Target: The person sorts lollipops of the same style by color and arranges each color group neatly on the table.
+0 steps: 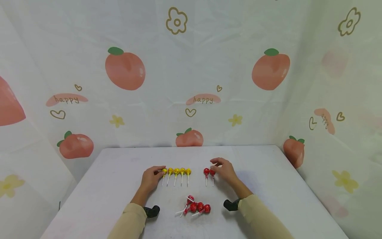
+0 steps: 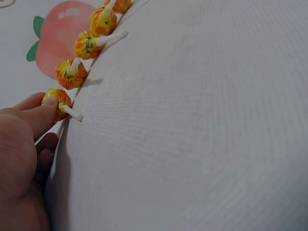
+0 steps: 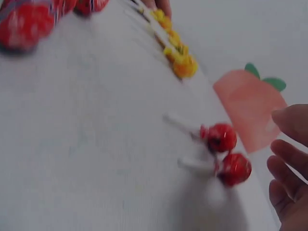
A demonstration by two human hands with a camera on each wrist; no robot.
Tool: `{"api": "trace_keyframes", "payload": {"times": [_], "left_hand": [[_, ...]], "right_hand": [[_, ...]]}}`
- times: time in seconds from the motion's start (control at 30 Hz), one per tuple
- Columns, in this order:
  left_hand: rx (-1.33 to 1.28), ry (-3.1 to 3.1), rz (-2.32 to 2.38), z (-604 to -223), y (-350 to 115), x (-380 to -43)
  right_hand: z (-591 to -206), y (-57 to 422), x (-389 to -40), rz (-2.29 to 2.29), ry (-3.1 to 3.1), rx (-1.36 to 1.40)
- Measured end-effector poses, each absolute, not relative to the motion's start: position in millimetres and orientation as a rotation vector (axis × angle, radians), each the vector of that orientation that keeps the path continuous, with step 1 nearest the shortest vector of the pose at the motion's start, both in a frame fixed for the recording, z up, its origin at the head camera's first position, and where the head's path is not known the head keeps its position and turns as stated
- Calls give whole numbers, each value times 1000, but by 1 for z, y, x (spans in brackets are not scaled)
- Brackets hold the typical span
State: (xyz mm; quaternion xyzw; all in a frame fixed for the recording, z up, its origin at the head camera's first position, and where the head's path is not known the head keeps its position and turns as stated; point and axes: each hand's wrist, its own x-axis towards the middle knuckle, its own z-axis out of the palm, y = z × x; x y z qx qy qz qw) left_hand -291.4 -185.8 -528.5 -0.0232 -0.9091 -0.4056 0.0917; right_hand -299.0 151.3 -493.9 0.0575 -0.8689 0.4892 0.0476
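Observation:
Several yellow lollipops point(image 1: 176, 171) lie side by side in a row, sticks toward the person. My left hand point(image 1: 151, 179) pinches the leftmost yellow lollipop point(image 2: 58, 103) by its wrapped head, between thumb and finger. To the right lie two red lollipops point(image 1: 206, 171), parallel with sticks toward the person. My right hand point(image 1: 225, 171) is beside the right one of these; in the right wrist view its thumb and fingers are apart with nothing between them, a short way off the red heads point(image 3: 234, 169).
A loose pile of red lollipops point(image 1: 193, 207), sticks crossing, lies nearer the person between the two forearms. All rest on a white table point(image 1: 119, 186). Behind it hangs a white curtain point(image 1: 191, 66) with peach prints. A black wrist mount point(image 1: 231, 205) juts from each sleeve.

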Motion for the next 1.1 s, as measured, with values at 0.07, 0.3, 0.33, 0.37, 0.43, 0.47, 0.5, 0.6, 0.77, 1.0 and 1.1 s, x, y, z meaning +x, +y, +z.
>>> {"api": "trace_keyframes", "payload": {"times": [0.07, 0.3, 0.33, 0.37, 0.43, 0.47, 0.5, 0.6, 0.77, 1.0, 1.1], "left_hand": [[-66, -2698, -1213, -528, -186, -291], [-65, -2711, -1208, -529, -186, -291], [-66, -2709, -1211, -529, -186, -291], [-67, -2707, -1214, -529, -186, -291], [-67, -2701, -1222, -529, -186, -291], [-67, -2700, -1221, -528, -186, -291], [-67, -2700, -1219, -528, -186, -291], [-68, -2704, -1217, -527, -187, -292], [-64, -2711, -1215, -527, -187, -291], [-65, -2716, -1212, -526, -187, -291], [-63, -2718, -1208, -527, -187, -291]], "right_hand": [[-488, 145, -295, 1540, -2598, 200], [-475, 121, -278, 1634, -2521, 365], [-473, 118, -275, 1650, -2524, 386], [-472, 115, -273, 1653, -2532, 413], [-471, 109, -268, 1656, -2562, 464], [-470, 106, -265, 1663, -2584, 477], [-470, 104, -263, 1660, -2605, 496], [-474, 97, -257, 1630, -2661, 555], [-485, 88, -249, 1582, -2747, 575], [-501, 83, -241, 1502, -2847, 630], [-504, 82, -238, 1460, -2889, 688]]}}
